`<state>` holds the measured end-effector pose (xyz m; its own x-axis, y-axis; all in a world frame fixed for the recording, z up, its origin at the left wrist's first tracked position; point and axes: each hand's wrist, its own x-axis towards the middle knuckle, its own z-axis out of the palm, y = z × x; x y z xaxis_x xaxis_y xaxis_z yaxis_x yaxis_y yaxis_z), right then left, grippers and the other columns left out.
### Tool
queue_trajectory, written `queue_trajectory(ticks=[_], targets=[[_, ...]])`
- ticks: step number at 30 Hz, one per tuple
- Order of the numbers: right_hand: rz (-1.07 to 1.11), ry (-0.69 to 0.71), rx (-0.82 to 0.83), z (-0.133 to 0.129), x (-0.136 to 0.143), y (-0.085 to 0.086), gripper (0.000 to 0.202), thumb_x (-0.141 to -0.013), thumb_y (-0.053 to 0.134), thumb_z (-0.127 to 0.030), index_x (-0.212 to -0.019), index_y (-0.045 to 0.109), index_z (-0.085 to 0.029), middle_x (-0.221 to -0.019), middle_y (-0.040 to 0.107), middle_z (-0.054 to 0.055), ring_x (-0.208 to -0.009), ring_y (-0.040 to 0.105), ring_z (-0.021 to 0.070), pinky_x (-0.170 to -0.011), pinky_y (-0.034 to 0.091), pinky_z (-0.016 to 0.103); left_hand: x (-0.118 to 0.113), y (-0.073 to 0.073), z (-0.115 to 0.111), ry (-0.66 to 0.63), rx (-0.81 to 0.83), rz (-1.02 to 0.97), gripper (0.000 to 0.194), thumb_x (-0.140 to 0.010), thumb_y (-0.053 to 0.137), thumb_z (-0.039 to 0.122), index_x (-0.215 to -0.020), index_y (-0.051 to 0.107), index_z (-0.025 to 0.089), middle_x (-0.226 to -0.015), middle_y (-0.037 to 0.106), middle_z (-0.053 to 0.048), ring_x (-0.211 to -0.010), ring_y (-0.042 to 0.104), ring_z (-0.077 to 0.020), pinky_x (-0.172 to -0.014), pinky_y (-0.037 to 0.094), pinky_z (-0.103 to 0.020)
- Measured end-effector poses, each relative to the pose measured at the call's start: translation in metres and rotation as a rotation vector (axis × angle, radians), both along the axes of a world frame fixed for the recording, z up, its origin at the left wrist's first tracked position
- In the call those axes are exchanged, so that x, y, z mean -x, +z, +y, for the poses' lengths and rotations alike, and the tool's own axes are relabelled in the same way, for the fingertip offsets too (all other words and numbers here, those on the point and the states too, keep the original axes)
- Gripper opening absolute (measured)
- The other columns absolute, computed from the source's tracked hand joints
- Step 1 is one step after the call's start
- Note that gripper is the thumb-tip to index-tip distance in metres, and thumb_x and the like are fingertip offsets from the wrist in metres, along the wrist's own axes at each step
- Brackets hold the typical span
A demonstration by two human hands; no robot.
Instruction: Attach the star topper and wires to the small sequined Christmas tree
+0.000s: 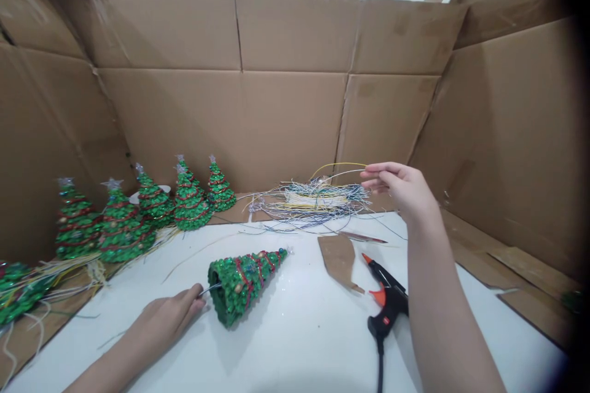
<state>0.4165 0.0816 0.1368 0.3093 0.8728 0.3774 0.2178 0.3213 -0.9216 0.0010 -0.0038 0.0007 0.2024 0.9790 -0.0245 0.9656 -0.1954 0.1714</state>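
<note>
My left hand is closed in a pinch on a thin grey wire that runs into the hollow base of a small decorated Christmas tree. The tree lies tilted on its side, green and beaded, with red garland and a clear star at its tip. Up at the right, my right hand pinches the ends of a yellow and a white wire. Both wires arch up from a loose bundle of coloured wires at the back of the table.
A black and orange glue gun lies below my right forearm, beside a cardboard scrap and a thin pointed stick. Several finished-looking trees stand at the left among loose wires. Cardboard walls enclose the white table.
</note>
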Motion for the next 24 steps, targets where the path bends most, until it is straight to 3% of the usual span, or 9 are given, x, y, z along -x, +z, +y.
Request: queue_trajectory(ticks=[7, 11, 14, 16, 17, 19, 21, 22, 24], targets=[[-0.085, 0.033, 0.043, 0.007, 0.009, -0.003, 0.024, -0.076, 0.042, -0.010, -0.097, 0.052, -0.015, -0.082, 0.068, 0.007, -0.058, 0.064, 0.0129, -0.048, 0.043, 0.022, 0.011, -0.006, 0.008, -0.137, -0.168, 0.059, 0.033, -0.086, 0.038, 0.044, -0.100, 0.057, 0.021, -0.090, 0.069, -0.007, -0.082, 0.065, -0.0234, -0.071, 0.046, -0.031], [-0.335, 0.006, 0.056, 0.014, 0.019, -0.014, 0.012, -0.080, 0.041, -0.017, -0.085, 0.053, -0.016, -0.079, 0.069, 0.007, -0.058, 0.064, 0.0142, -0.050, 0.043, 0.024, 0.019, -0.007, 0.009, -0.200, -0.276, 0.048, 0.037, -0.082, 0.045, 0.049, -0.105, 0.058, 0.022, -0.097, 0.068, -0.007, -0.088, 0.063, -0.0226, -0.080, 0.045, -0.032], [-0.372, 0.016, 0.050, 0.015, 0.031, -0.022, 0.011, -0.081, 0.040, -0.017, -0.077, 0.050, -0.019, -0.065, 0.066, 0.002, -0.052, 0.062, 0.0128, -0.049, 0.041, 0.022, 0.025, 0.002, 0.004, -0.185, -0.518, -0.020, 0.032, -0.084, 0.043, 0.043, -0.105, 0.055, 0.022, -0.099, 0.066, -0.008, -0.092, 0.060, -0.0233, -0.085, 0.043, -0.037], [-0.227, 0.068, 0.052, 0.015, 0.043, -0.022, 0.009, -0.081, 0.040, -0.014, -0.077, 0.045, -0.020, -0.055, 0.062, -0.001, -0.046, 0.059, 0.0118, -0.046, 0.039, 0.021, 0.017, 0.013, -0.005, -0.137, -0.765, -0.107, 0.021, -0.088, 0.038, 0.030, -0.101, 0.052, 0.022, -0.094, 0.064, -0.009, -0.091, 0.058, -0.0226, -0.084, 0.043, -0.040], [-0.124, 0.102, 0.057, 0.016, 0.051, -0.020, 0.009, -0.081, 0.039, -0.013, -0.077, 0.043, -0.020, -0.051, 0.060, -0.003, -0.043, 0.057, 0.0116, -0.044, 0.037, 0.020, 0.007, 0.019, -0.012, -0.156, -0.888, -0.143, 0.017, -0.088, 0.038, 0.023, -0.099, 0.051, 0.022, -0.088, 0.063, -0.008, -0.086, 0.058, -0.0217, -0.081, 0.043, -0.039], [0.073, 0.185, 0.079, 0.021, 0.067, -0.013, 0.011, -0.082, 0.034, -0.011, -0.079, 0.037, -0.021, -0.047, 0.057, -0.004, -0.041, 0.056, 0.0123, -0.040, 0.035, 0.020, -0.031, 0.028, -0.027, -0.417, -0.913, -0.219, 0.014, -0.086, 0.040, 0.017, -0.096, 0.049, 0.023, -0.076, 0.060, -0.004, -0.076, 0.057, -0.0195, -0.072, 0.044, -0.035], [0.149, 0.222, 0.084, 0.030, 0.085, -0.001, 0.014, -0.083, 0.029, -0.008, -0.080, 0.033, -0.022, -0.050, 0.058, -0.004, -0.044, 0.058, 0.0124, -0.041, 0.037, 0.020, -0.086, 0.028, -0.041, -0.628, -0.729, -0.245, 0.015, -0.086, 0.043, 0.020, -0.099, 0.050, 0.022, -0.080, 0.062, -0.006, -0.077, 0.057, -0.0201, -0.073, 0.045, -0.036], [0.185, 0.227, 0.077, 0.036, 0.094, 0.007, 0.016, -0.083, 0.027, -0.007, -0.080, 0.032, -0.022, -0.053, 0.058, -0.003, -0.048, 0.059, 0.0119, -0.042, 0.039, 0.020, -0.116, 0.024, -0.046, -0.670, -0.618, -0.252, 0.018, -0.085, 0.046, 0.025, -0.102, 0.051, 0.020, -0.086, 0.063, -0.008, -0.082, 0.057, -0.0217, -0.074, 0.045, -0.037], [0.243, 0.240, 0.062, 0.049, 0.107, 0.023, 0.015, -0.084, 0.026, -0.008, -0.081, 0.032, -0.021, -0.060, 0.060, -0.001, -0.056, 0.062, 0.0111, -0.049, 0.044, 0.020, -0.171, 0.009, -0.052, -0.780, -0.417, -0.311, 0.044, -0.080, 0.053, 0.045, -0.110, 0.049, 0.014, -0.103, 0.061, -0.015, -0.092, 0.056, -0.0266, -0.078, 0.047, -0.040]])
